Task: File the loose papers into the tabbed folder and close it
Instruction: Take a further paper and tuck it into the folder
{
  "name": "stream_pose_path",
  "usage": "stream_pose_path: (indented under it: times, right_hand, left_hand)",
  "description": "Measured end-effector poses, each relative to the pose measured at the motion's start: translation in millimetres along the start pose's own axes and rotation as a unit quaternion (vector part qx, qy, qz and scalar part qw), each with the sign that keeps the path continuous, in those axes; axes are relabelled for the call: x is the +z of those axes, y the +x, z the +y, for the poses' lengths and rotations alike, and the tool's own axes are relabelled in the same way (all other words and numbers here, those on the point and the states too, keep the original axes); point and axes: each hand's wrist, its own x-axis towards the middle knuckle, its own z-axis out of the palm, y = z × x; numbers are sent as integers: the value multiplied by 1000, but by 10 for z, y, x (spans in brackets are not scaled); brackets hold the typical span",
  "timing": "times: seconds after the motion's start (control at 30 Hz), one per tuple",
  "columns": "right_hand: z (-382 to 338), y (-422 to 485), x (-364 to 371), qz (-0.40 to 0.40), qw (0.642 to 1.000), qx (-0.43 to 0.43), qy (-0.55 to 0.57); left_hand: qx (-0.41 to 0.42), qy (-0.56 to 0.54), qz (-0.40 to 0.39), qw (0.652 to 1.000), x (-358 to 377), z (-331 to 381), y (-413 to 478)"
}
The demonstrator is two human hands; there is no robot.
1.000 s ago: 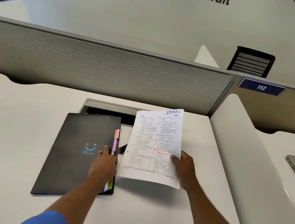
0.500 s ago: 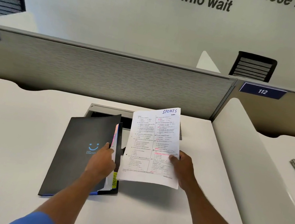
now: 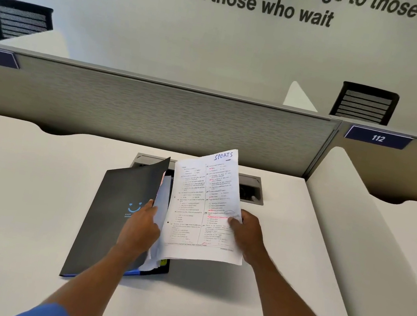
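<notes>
A white office desk (image 3: 16, 194) stands against a grey partition (image 3: 154, 113). Left of centre on the desk lies a black tabbed folder (image 3: 115, 214) with a blue smiley logo. The left hand (image 3: 138, 231) grips the right edge of its cover and lifts it, showing pages inside. Just to the right, the right hand (image 3: 247, 233) pinches the right edge of a printed sheet headed "SPORTS" (image 3: 202, 206), held off the desk. The sheet looks light and floppy, so a mid-edge grip should limit sagging. The cover looks stiffer.

Black folder (image 3: 112, 213) ajar, printed sheet (image 3: 202, 206) alongside
</notes>
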Motion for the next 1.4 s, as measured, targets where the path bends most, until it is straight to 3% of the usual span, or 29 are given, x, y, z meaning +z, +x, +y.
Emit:
stream_pose_path:
  times: [0.27,0.57,0.77,1.03,1.4]
  right_hand:
    - [-52,36,190,-2,997,-17,-76]
    - [-82,118,29,11,1000,14,-10]
    - [-108,63,207,-43,996,-8,-80]
    - [-179,60,560,-44,987,-31,-151]
    - [-151,-129,1219,-79,993,-12,-92]
  left_hand:
    - [1,3,-4,1000,-42,-45,-14]
    - [2,-11,-3,1000,-62,-81,1]
    - [-18,-26,-1,999,-105,-77,-14]
    - [-11,-52,3,999,-204,-118,-23]
    - [38,-54,7,998,-129,50,-111]
